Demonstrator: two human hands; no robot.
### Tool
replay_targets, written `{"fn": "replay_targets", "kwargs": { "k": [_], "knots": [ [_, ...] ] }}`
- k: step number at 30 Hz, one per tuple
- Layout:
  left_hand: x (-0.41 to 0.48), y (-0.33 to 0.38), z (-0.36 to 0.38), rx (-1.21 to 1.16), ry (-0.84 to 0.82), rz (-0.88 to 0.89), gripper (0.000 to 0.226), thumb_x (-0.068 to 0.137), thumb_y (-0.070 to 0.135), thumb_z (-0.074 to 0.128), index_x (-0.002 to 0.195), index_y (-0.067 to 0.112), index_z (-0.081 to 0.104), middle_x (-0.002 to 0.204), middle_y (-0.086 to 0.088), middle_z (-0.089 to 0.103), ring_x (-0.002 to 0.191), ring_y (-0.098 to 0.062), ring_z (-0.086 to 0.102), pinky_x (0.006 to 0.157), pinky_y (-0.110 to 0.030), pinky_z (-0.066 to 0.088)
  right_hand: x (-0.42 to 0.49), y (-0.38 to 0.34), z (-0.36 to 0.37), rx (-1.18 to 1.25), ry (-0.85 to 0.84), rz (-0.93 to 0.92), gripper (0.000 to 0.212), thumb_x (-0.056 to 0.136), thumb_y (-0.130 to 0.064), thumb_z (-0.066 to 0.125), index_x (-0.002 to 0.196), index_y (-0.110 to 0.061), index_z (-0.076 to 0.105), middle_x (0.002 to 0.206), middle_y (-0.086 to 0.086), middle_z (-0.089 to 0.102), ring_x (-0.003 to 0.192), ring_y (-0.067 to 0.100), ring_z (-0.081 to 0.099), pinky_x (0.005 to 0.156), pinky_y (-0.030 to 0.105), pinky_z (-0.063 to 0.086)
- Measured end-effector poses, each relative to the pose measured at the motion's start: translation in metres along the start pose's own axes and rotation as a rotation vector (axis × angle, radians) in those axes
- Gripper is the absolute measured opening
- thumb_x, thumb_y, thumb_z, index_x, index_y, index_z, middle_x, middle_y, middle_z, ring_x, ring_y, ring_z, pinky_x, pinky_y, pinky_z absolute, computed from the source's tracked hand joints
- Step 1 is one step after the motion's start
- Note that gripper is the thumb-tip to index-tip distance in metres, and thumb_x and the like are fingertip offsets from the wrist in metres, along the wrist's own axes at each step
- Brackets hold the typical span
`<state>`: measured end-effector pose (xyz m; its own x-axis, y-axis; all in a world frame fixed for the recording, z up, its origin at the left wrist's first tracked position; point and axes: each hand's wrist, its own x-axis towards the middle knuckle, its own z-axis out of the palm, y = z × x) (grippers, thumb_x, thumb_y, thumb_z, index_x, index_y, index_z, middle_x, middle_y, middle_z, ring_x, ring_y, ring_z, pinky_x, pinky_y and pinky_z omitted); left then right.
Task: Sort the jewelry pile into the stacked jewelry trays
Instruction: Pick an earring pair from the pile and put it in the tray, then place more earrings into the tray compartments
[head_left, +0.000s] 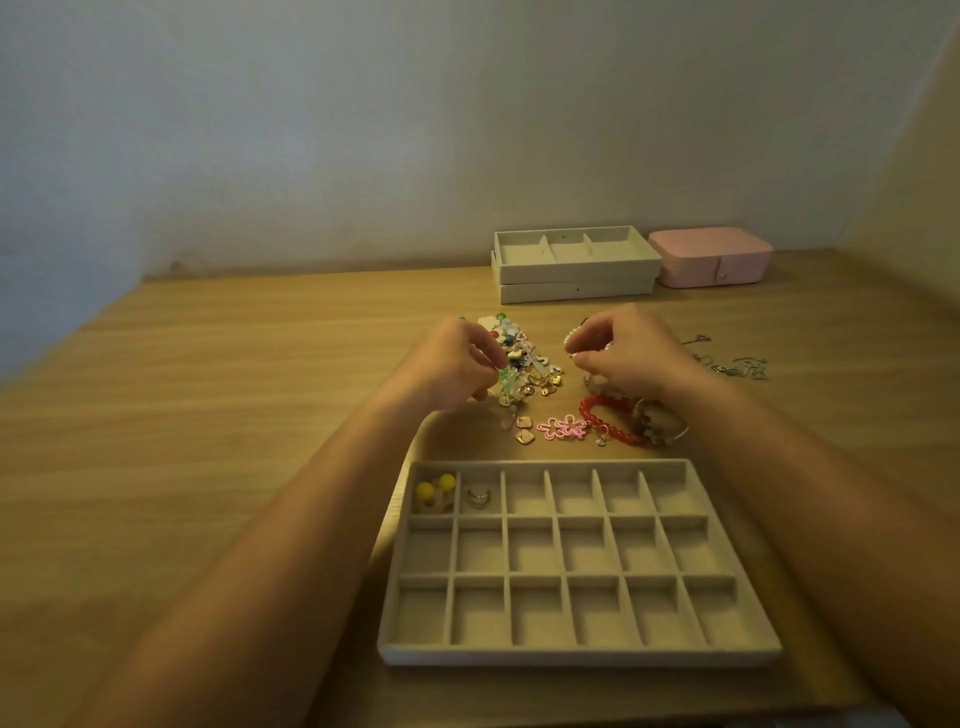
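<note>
left hand (457, 364) pinches a green charm (506, 375) on the jewelry pile (511, 335); right hand (631, 358) pinches a pearl strand (570, 344) beside it. snagged neighbours could lift along and drop short of the divided tray (576, 654).

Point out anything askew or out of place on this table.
The top tray of the stacked trays sits skewed, not flush with the tray below. A few silver pieces lie scattered right of the right hand, apart from the jewelry pile. Nothing looks spilled or damaged.
</note>
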<state>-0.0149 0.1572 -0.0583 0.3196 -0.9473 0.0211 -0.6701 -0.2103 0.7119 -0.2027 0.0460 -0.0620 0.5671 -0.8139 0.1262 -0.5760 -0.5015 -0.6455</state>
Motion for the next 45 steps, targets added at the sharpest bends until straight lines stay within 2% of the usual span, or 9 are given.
{"fn": "replay_targets", "kwargs": {
  "k": [3, 11, 15, 20, 28, 32, 37, 41, 45],
  "knots": [
    [0.005, 0.001, -0.002, -0.052, 0.042, 0.001, 0.014, 0.091, 0.005, 0.068, 0.088, 0.019, 0.07, 0.086, -0.002, 0.074, 0.059, -0.006, 0.068, 0.046, -0.016, 0.046, 0.005, 0.0, -0.003, -0.022, -0.051, -0.024, 0.016, 0.095, -0.013, 0.07, 0.105, -0.025, 0.075, 0.102, -0.007, 0.069, 0.095, 0.007, 0.062, 0.076, 0.022, 0.049],
    [0.004, -0.011, 0.001, -0.134, 0.168, 0.053, 0.015, 0.092, 0.007, 0.068, 0.086, 0.022, 0.07, 0.089, 0.004, 0.07, 0.053, -0.004, 0.065, 0.047, -0.014, 0.046, 0.014, -0.011, 0.005, -0.136, -0.237, -0.133, 0.016, 0.095, -0.023, 0.069, 0.1, -0.037, 0.075, 0.097, -0.014, 0.065, 0.091, 0.006, 0.06, 0.071, 0.024, 0.049],
    [0.002, -0.013, 0.005, -0.127, 0.166, 0.099, 0.015, 0.09, 0.006, 0.07, 0.085, 0.02, 0.071, 0.089, 0.001, 0.07, 0.054, -0.009, 0.065, 0.052, -0.015, 0.049, 0.017, -0.014, 0.01, -0.273, -0.262, -0.166, 0.012, 0.092, -0.035, 0.073, 0.103, -0.035, 0.078, 0.098, -0.012, 0.067, 0.092, 0.007, 0.061, 0.08, 0.032, 0.055],
    [0.0, -0.015, 0.006, -0.112, 0.189, 0.133, 0.02, 0.089, 0.006, 0.071, 0.082, 0.024, 0.07, 0.089, 0.002, 0.069, 0.06, -0.012, 0.064, 0.054, -0.016, 0.05, 0.019, -0.02, 0.016, -0.336, -0.236, -0.19, 0.012, 0.094, -0.029, 0.071, 0.103, -0.028, 0.079, 0.097, -0.011, 0.065, 0.095, 0.01, 0.058, 0.084, 0.032, 0.052],
    [-0.002, -0.017, 0.009, -0.097, 0.204, 0.18, 0.025, 0.087, 0.008, 0.073, 0.08, 0.032, 0.07, 0.088, 0.013, 0.068, 0.083, -0.007, 0.065, 0.076, -0.032, 0.058, 0.017, -0.02, 0.014, -0.346, -0.271, -0.191, 0.013, 0.093, -0.021, 0.07, 0.102, -0.024, 0.079, 0.08, -0.023, 0.055, 0.078, -0.003, 0.052, 0.064, 0.014, 0.04],
    [-0.002, -0.017, 0.011, -0.07, 0.212, 0.196, 0.026, 0.087, 0.008, 0.073, 0.081, 0.032, 0.069, 0.089, 0.013, 0.069, 0.088, -0.007, 0.065, 0.08, -0.031, 0.058, 0.014, -0.018, 0.015, -0.328, -0.275, -0.195, 0.011, 0.096, -0.021, 0.068, 0.101, -0.027, 0.077, 0.084, -0.022, 0.057, 0.085, -0.001, 0.054, 0.077, 0.022, 0.045],
    [-0.004, -0.013, 0.01, -0.096, 0.221, 0.194, 0.014, 0.09, 0.01, 0.07, 0.091, 0.024, 0.073, 0.092, 0.011, 0.069, 0.089, -0.007, 0.065, 0.08, -0.027, 0.055, 0.009, -0.011, 0.011, -0.114, -0.226, -0.194, 0.015, 0.1, -0.023, 0.062, 0.091, -0.035, 0.064, 0.095, -0.014, 0.063, 0.092, 0.003, 0.058, 0.085, 0.029, 0.048],
    [-0.009, -0.006, 0.008, -0.227, 0.166, 0.158, 0.01, 0.093, 0.016, 0.068, 0.102, 0.021, 0.072, 0.095, 0.006, 0.071, 0.085, -0.008, 0.067, 0.064, -0.026, 0.054, 0.003, -0.011, -0.001, 0.428, -0.283, -0.108, 0.011, 0.101, -0.011, 0.056, 0.099, -0.017, 0.065, 0.085, -0.002, 0.065, 0.073, 0.004, 0.061, 0.065, 0.021, 0.05],
    [-0.019, 0.004, 0.007, -0.49, 0.031, 0.156, 0.02, 0.094, 0.018, 0.067, 0.114, 0.013, 0.067, 0.099, -0.004, 0.073, 0.083, -0.01, 0.07, 0.068, -0.027, 0.06, 0.0, -0.012, -0.004, 0.779, -0.388, -0.073, 0.011, 0.099, -0.004, 0.055, 0.102, -0.006, 0.066, 0.081, 0.004, 0.066, 0.072, 0.013, 0.062, 0.066, 0.025, 0.055]
  ]
}}
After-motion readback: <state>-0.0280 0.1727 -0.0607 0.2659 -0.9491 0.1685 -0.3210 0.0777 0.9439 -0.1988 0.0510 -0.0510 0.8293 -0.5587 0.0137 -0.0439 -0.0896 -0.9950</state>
